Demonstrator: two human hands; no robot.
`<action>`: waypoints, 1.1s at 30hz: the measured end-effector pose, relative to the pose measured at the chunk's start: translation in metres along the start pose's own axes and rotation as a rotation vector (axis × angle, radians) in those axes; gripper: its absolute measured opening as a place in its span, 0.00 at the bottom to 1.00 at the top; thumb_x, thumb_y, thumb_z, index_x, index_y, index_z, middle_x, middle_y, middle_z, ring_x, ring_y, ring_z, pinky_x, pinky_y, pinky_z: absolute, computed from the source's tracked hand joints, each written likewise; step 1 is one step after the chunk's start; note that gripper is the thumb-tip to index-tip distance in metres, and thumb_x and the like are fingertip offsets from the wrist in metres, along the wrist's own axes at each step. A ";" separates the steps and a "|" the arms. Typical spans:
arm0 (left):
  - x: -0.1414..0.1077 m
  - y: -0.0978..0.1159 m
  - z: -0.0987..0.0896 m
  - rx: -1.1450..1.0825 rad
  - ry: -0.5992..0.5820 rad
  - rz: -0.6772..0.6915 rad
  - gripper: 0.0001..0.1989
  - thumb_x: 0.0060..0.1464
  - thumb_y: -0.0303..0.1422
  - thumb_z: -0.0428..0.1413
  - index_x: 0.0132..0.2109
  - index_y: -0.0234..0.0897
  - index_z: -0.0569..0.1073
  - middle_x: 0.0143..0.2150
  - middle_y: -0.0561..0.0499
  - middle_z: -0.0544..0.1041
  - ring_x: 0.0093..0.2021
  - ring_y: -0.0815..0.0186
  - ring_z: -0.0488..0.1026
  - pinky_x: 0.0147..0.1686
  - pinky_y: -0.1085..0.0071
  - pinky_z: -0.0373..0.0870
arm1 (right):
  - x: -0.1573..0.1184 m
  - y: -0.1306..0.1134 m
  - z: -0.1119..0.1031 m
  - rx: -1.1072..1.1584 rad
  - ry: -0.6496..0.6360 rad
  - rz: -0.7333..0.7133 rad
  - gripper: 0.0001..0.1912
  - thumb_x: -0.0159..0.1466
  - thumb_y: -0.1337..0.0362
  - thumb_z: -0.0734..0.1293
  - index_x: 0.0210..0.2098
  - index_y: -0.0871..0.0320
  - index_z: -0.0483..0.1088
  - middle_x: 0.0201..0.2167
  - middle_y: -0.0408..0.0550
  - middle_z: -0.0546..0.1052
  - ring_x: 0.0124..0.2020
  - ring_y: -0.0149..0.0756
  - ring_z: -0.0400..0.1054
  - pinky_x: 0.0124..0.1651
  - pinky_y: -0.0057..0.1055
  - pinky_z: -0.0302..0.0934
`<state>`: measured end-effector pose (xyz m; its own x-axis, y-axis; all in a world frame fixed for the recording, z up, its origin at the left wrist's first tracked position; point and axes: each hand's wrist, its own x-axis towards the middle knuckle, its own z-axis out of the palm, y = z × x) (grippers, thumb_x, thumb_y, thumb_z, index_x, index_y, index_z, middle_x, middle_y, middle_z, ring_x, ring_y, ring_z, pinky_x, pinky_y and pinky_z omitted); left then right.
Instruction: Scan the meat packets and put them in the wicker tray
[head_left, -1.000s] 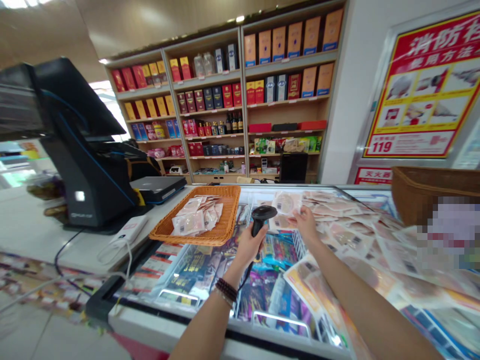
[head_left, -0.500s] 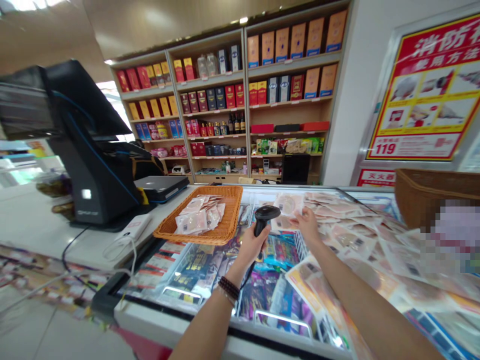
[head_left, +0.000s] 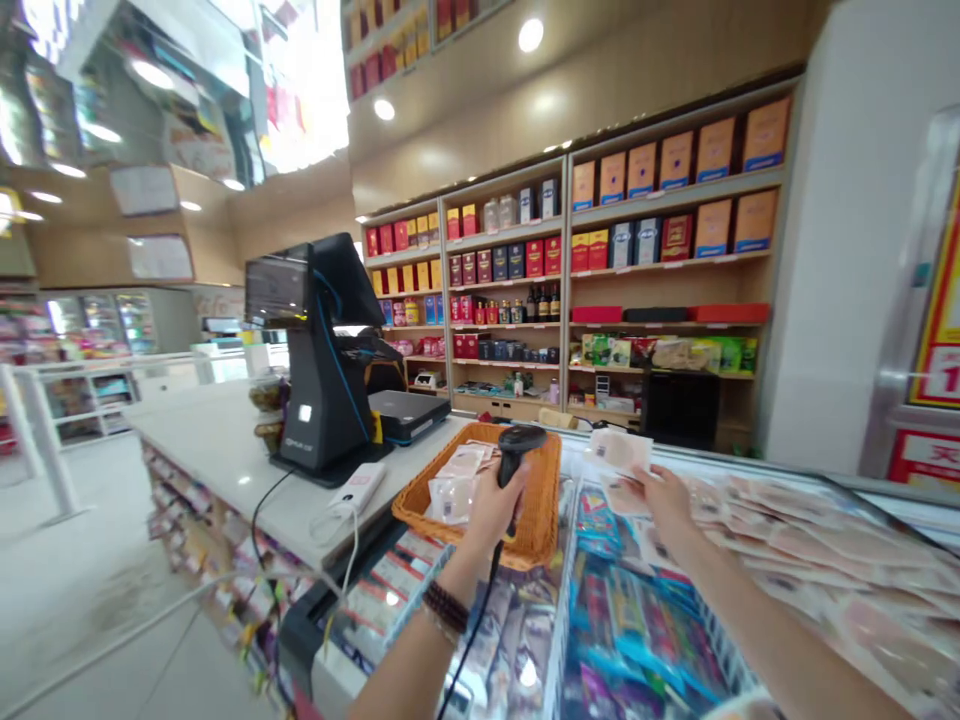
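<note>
Head view: your left hand (head_left: 491, 505) grips the scanner (head_left: 517, 440) in closed fingers, left of the packet (head_left: 619, 449) pinched between the fingers of your right hand (head_left: 667, 505).

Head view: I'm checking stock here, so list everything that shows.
counter: one, white, left
register terminal: one, black, on counter
flat device: one, black, right of terminal
small box: one, white, near terminal
cables: several, white or black, left
basket: one, orange, centre
packets: many, pale, in basket and piled right
wrapped packs: many, multicoloured, lower centre
boxes: many, mixed colours, back shelves
signs: two, partly red, right edge
scanner: one, black, centre
raised packet: one or more, pale, centre
bracelet: one, dark, below scanner
left hand: one, bare, holding scanner
right hand: one, bare, holding raised packet
</note>
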<state>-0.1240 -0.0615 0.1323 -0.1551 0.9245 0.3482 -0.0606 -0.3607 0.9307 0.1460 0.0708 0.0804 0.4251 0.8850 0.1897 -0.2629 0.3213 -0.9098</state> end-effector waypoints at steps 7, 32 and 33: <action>0.005 0.004 -0.089 0.106 0.211 -0.013 0.36 0.42 0.68 0.70 0.33 0.41 0.68 0.21 0.58 0.69 0.16 0.73 0.64 0.16 0.76 0.59 | -0.019 0.015 0.140 -0.047 -0.265 0.087 0.17 0.52 0.58 0.78 0.31 0.47 0.65 0.24 0.47 0.80 0.34 0.55 0.86 0.40 0.47 0.85; -0.030 0.001 -0.028 0.063 0.011 0.006 0.31 0.48 0.62 0.70 0.33 0.41 0.69 0.19 0.59 0.68 0.15 0.72 0.63 0.16 0.75 0.58 | -0.005 -0.055 -0.025 -0.242 -0.228 0.053 0.04 0.57 0.68 0.79 0.32 0.54 0.84 0.39 0.51 0.89 0.43 0.41 0.84 0.53 0.36 0.80; -0.030 0.000 -0.015 0.041 -0.031 0.011 0.30 0.49 0.61 0.70 0.33 0.41 0.69 0.19 0.59 0.68 0.15 0.72 0.63 0.16 0.75 0.59 | -0.002 -0.062 -0.045 -0.291 -0.183 0.046 0.04 0.58 0.67 0.79 0.33 0.54 0.84 0.39 0.51 0.89 0.42 0.41 0.83 0.51 0.35 0.79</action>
<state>-0.1343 -0.0910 0.1207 -0.1248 0.9240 0.3613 -0.0184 -0.3663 0.9303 0.1999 0.0340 0.1198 0.2488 0.9507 0.1850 -0.0091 0.1933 -0.9811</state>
